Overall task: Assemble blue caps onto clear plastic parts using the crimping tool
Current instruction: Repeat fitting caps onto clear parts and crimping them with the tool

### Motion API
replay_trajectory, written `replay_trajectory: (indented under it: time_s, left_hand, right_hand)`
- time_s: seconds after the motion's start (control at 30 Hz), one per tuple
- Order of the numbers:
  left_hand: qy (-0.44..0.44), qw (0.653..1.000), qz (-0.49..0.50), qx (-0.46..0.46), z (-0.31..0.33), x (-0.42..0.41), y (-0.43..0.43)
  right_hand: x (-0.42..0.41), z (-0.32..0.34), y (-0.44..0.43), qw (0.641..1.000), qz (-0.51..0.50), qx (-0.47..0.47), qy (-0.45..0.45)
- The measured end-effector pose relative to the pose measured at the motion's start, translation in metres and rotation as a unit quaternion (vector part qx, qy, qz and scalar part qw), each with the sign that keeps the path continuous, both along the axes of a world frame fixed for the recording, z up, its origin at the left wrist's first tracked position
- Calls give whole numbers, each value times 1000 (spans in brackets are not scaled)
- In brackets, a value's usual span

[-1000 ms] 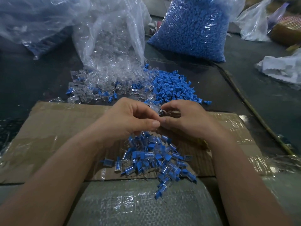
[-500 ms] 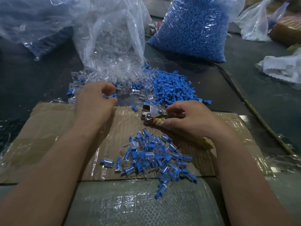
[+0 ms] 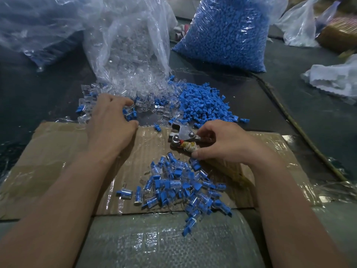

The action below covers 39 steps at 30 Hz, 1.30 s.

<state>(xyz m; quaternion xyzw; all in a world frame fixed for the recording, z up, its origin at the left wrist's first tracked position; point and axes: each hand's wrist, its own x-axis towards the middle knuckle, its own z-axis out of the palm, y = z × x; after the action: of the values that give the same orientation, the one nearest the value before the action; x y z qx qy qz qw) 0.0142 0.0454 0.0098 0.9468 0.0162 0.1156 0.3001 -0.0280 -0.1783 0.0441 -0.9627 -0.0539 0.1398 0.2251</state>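
Left hand (image 3: 111, 117) curls over the loose clear plastic parts (image 3: 86, 100) just beyond the cardboard (image 3: 58, 151), though I cannot tell whether it has one pinched; right hand (image 3: 224, 144) grips the crimping tool (image 3: 182, 135) by its handles. Blue caps (image 3: 202, 105) lie mixed among those parts, so a wrong or doubled pick seems the likeliest slip. No writing is readable.

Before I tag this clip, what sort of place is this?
Most likely a small workshop bench for manual piecework assembly. Bulk bags of blue caps and clear plastic parts sit at the back, a pile of finished pieces lies on taped cardboard, and the right hand grips a crimping tool.
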Motion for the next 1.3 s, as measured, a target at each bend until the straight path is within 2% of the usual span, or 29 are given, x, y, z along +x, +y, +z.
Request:
replay_trajectory:
  time_s: [0.1,0.27,0.37,0.47,0.57,0.67,0.83,0.97,1.1,1.2,1.3]
  left_hand:
    - [-19,999,-30,-7,-3,2,-1]
    - [-24,988,-154,13,-6,-1,-14]
    - [-12,976,-210,63,-10,-2,-18]
    - [-3,971,-219,92,-11,0,-18]
    - [-24,979,-201,24,-6,-4,-21]
    - [-7,975,-189,-120,2,-12,-28]
    - [36,943,-228,-241,11,-25,-36]
    - [36,934,-223,-275,12,-27,-37]
    - [48,923,-223,-310,12,-26,-38]
    - [15,949,-170,-263,9,-22,-36]
    - [-47,992,-91,-80,3,-9,-24]
  right_hand:
    - [0,1,-7,1000,-27,-3,8]
    - [1,1,-9,999,-42,-7,19]
    - [0,2,-12,998,-45,-15,34]
    - [-1,4,-15,998,-41,-19,39]
    - [1,4,-8,995,-62,25,-74]
    - [0,4,11,980,-49,91,-171]
    - [-3,-2,33,979,15,88,-185]
    - [-2,-4,36,977,8,116,-177]
    - [-2,-7,39,976,22,106,-188]
    - [0,-9,39,976,22,86,-197]
    - [1,-9,36,977,15,70,-200]
